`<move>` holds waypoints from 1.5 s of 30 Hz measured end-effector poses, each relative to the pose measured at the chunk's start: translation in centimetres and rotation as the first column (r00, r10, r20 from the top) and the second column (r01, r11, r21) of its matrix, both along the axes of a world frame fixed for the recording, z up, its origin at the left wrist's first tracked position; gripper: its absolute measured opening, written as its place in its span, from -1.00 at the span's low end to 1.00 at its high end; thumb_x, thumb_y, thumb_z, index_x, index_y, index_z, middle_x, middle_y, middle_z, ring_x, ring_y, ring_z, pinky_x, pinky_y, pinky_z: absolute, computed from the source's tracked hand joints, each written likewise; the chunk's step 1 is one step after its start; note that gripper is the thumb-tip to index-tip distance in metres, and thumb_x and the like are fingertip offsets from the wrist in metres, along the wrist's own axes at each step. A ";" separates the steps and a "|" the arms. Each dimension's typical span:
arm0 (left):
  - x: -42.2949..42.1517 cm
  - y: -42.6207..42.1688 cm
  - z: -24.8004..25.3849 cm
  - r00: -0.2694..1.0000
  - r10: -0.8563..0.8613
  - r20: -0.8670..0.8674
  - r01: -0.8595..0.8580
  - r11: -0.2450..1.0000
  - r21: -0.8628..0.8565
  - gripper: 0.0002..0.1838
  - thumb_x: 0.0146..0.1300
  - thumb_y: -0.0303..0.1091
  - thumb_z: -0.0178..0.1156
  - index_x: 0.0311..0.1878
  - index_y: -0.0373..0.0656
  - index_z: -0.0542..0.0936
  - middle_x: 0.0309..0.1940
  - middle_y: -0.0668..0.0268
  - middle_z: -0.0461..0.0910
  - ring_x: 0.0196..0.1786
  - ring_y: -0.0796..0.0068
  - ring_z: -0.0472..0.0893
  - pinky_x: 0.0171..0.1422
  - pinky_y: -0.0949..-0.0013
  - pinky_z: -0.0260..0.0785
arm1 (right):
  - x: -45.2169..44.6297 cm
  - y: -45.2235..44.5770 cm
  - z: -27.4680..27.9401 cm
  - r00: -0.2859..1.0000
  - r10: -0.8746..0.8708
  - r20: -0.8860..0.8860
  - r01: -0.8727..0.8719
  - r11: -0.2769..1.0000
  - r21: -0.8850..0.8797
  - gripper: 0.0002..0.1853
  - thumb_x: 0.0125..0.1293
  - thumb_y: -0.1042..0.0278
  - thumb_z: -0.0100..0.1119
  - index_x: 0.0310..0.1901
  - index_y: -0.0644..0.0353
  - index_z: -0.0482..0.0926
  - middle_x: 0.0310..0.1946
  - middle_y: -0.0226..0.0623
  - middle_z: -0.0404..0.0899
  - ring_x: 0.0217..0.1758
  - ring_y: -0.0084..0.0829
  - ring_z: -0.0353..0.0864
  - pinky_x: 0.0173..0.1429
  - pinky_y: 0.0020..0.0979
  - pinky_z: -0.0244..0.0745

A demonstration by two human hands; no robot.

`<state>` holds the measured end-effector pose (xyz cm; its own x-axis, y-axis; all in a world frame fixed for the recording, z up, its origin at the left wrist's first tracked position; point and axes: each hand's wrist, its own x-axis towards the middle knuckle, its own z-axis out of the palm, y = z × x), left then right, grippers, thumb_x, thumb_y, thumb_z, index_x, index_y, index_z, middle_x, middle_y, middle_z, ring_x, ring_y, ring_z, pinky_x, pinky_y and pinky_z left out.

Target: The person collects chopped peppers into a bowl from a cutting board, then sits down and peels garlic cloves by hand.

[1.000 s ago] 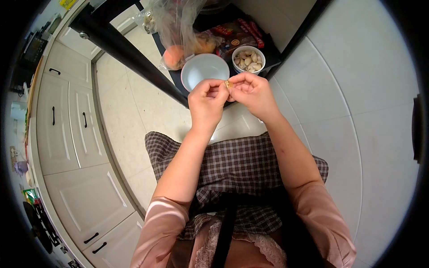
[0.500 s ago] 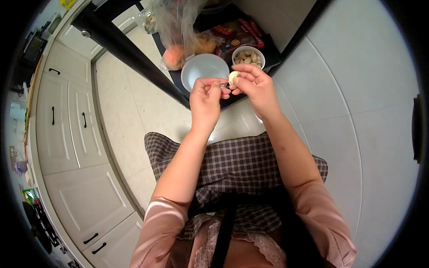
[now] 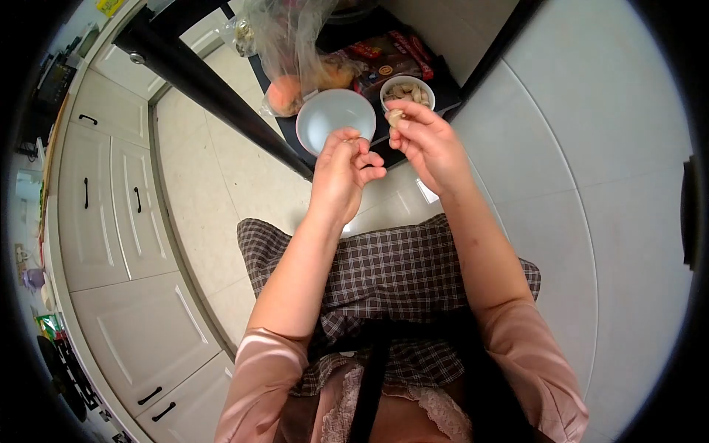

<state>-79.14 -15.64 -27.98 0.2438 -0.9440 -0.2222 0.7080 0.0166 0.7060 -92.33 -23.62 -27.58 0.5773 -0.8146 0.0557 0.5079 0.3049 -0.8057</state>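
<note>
In the head view my right hand (image 3: 432,144) pinches a garlic clove (image 3: 396,117) between thumb and index finger. It is held just in front of a white bowl of garlic cloves (image 3: 408,94). My left hand (image 3: 341,171) is apart from it, near the front rim of a wide pale bowl with a pink rim (image 3: 336,122). Its thumb and index finger are pressed together, the other fingers loosely curled. Whatever small thing sits in that pinch is too small to name. The visible inside of the wide bowl is bare.
Both bowls stand on a black shelf (image 3: 295,138), beside a clear plastic bag (image 3: 284,37) with orange-coloured round produce and a dark red packet (image 3: 384,63). A black post (image 3: 214,92) slants at the left. White cabinets (image 3: 103,199) line the left side.
My hands have moved apart, the left dropping slightly and the right shifting a little to the right. The clove in my right hand now shows a browner side than the pale one seen before.
</note>
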 end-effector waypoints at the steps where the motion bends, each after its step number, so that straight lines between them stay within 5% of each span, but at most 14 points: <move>1: 0.0 -0.1 -0.4 0.999 -0.042 -0.034 0.042 0.999 0.006 -0.89 0.27 -0.47 -0.05 -0.17 -0.22 0.41 -0.37 0.33 0.46 -0.41 0.55 0.52 -0.37 0.56 0.44 | -0.1 0.0 -0.1 1.000 0.000 0.001 0.000 1.000 0.000 -0.80 0.26 0.49 0.03 -0.10 0.33 0.47 -0.18 -0.28 0.51 -0.26 -0.54 0.52 -0.20 -0.54 0.46; 3: -0.1 -0.1 -0.2 0.994 -0.081 -0.068 0.082 0.997 0.010 -0.86 0.28 -0.45 -0.03 -0.12 -0.23 0.43 -0.38 0.35 0.45 -0.43 0.56 0.50 -0.39 0.57 0.43 | -0.1 0.2 -0.1 0.992 0.043 -0.123 -0.052 0.996 -0.073 -0.77 0.23 0.49 0.10 -0.08 0.33 0.48 -0.21 -0.31 0.52 -0.28 -0.56 0.51 -0.20 -0.56 0.45; 9: -0.1 0.3 -0.2 0.951 0.003 0.310 0.009 0.999 -0.038 -0.74 0.22 -0.37 0.17 -0.06 -0.26 0.54 -0.48 0.45 0.47 -0.44 0.70 0.43 -0.39 0.65 0.32 | -0.4 0.1 -0.3 0.973 0.016 -0.231 -0.051 0.988 -0.149 -0.75 0.18 0.45 0.19 -0.12 0.35 0.52 -0.29 -0.32 0.58 -0.29 -0.60 0.52 -0.19 -0.57 0.45; 12: -0.2 0.1 -0.3 0.867 0.161 0.472 -0.123 0.986 -0.109 -0.81 0.15 -0.42 0.24 -0.16 -0.26 0.61 -0.54 0.50 0.44 -0.46 0.78 0.35 -0.39 0.68 0.20 | -0.4 0.1 -0.2 0.966 0.034 -0.258 -0.076 0.985 -0.156 -0.81 0.19 0.49 0.16 -0.15 0.32 0.54 -0.32 -0.32 0.57 -0.32 -0.59 0.51 -0.19 -0.56 0.45; 14: 0.3 0.2 -0.2 0.681 0.167 0.713 -0.128 0.986 -0.108 -0.84 0.13 -0.43 0.27 -0.22 -0.25 0.64 -0.56 0.54 0.40 -0.48 0.79 0.28 -0.40 0.67 0.11 | -0.3 0.2 0.0 0.960 0.020 -0.278 -0.069 0.984 -0.167 -0.81 0.18 0.49 0.17 -0.16 0.33 0.55 -0.34 -0.32 0.58 -0.33 -0.59 0.51 -0.19 -0.57 0.46; 26: 0.7 0.6 0.6 0.474 0.195 0.859 -0.084 0.981 -0.176 -0.88 0.09 -0.47 0.26 -0.29 -0.26 0.66 -0.63 0.52 0.35 -0.53 0.78 0.26 -0.46 0.64 0.08 | -0.3 0.5 0.0 0.955 0.002 -0.298 -0.068 0.975 -0.212 -0.83 0.17 0.50 0.17 -0.20 0.34 0.56 -0.36 -0.29 0.59 -0.35 -0.58 0.52 -0.21 -0.56 0.47; 45: 0.6 1.0 1.3 0.368 0.201 0.908 -0.108 0.979 -0.173 -0.87 0.10 -0.49 0.22 -0.26 -0.23 0.65 -0.64 0.44 0.37 -0.54 0.71 0.30 -0.46 0.60 0.16 | 0.0 0.7 0.0 0.954 -0.050 -0.296 -0.043 0.953 -0.299 -0.82 0.19 0.54 0.15 -0.18 0.39 0.54 -0.27 -0.30 0.58 -0.25 -0.60 0.53 -0.14 -0.58 0.47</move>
